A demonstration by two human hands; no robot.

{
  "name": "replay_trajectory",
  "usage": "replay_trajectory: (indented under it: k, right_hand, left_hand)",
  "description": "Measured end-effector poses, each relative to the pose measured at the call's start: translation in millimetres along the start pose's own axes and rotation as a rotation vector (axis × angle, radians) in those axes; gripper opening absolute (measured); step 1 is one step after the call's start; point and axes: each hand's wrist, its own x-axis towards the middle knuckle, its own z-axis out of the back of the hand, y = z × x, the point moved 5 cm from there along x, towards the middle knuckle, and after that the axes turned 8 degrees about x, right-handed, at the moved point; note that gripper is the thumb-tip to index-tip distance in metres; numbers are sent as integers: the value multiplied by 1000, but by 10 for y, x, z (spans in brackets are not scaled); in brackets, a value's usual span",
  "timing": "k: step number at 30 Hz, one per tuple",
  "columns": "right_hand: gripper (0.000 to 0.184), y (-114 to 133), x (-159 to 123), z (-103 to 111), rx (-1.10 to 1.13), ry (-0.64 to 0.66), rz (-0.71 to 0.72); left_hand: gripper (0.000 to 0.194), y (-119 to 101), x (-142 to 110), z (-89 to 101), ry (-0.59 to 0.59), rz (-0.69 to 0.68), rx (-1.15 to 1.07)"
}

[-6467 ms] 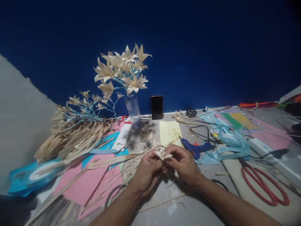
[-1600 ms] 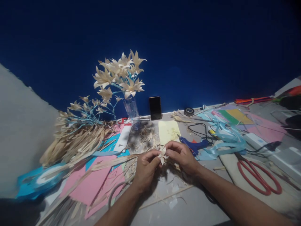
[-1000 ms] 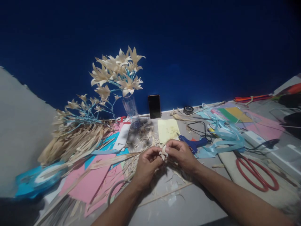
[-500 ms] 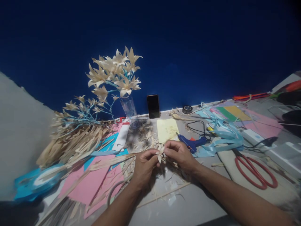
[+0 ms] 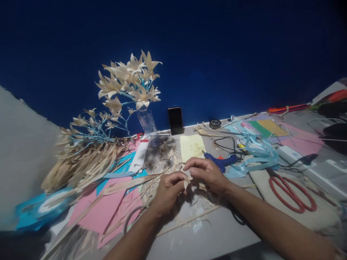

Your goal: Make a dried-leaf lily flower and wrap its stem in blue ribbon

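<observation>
Low in the middle, my left hand [image 5: 168, 187] pinches a small cream flower [image 5: 187, 183] of dried-leaf petals between thumb and forefinger. My right hand [image 5: 210, 176] curls over the same flower from the right, fingertips closed at its petals; its exact grip is partly hidden. Dry trimmings [image 5: 159, 187] lie under and around both hands. Just beyond the right hand rests a blue glue gun [image 5: 221, 161], and a pale yellow sheet [image 5: 192, 146] lies behind the fingers.
Finished cream flowers on blue stems stand in a clear vase [image 5: 148, 126]. A phone [image 5: 175, 121] leans on the blue wall. Dried husks [image 5: 89, 164] and pink paper [image 5: 104, 206] spread leftward. Red-handled scissors [image 5: 292, 193], blue ribbon [image 5: 260, 155] and a power strip [image 5: 329, 180] lie rightward.
My right hand has turned further over the flower, its fingers bending more. The flower has shifted slightly right and its petals show less. The whole view has moved a little.
</observation>
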Motion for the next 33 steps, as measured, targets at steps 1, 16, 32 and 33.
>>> replay_trajectory:
  k: [1, 16, 32, 33]
  right_hand:
    - [25, 18, 1, -7, -23, 42, 0]
    - [15, -4, 7, -17, -65, 72, -66]
    - [30, -105, 30, 131, 116, -151, -91]
    - [31, -121, 35, 143, 120, -158, -101]
  left_hand:
    - [13, 9, -1, -12, 31, 11, 15]
    - [6, -116, -17, -4, 5, -47, 179]
    - [9, -99, -25, -59, -27, 60, -134]
    - [11, -93, -28, -64, -37, 80, -171]
